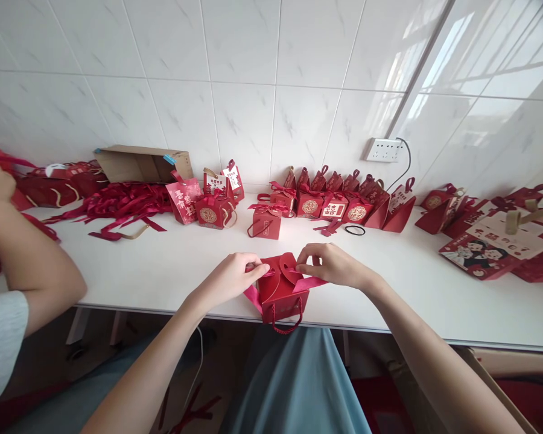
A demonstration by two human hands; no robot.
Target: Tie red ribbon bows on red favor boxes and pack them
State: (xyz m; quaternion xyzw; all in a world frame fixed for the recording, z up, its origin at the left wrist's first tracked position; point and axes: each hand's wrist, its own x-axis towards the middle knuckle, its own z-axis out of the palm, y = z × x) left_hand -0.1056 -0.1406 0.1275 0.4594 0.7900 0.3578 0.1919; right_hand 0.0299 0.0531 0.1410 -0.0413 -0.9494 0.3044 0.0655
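A red gift box [281, 301] with a twisted rope handle stands at the front edge of the white table, its curved top flaps folded together. A pink-red ribbon [310, 283] runs across its top. My left hand [235, 274] pinches the ribbon at the left of the lid, and one tail hangs down beside the box. At the right of the lid, my right hand [328, 262] pinches the ribbon's other side, with a tail sticking out under the fingers. The fingertips of both hands are close to the lid.
Several finished red boxes [310, 205] line the wall, with more gift boxes [479, 247] at the right. A ribbon pile [122, 202] lies before a cardboard box [140, 163]. A black ring [355, 229] lies behind my hands. At left is a co-worker's arm [31, 247]. A power strip [382, 150] is on the wall.
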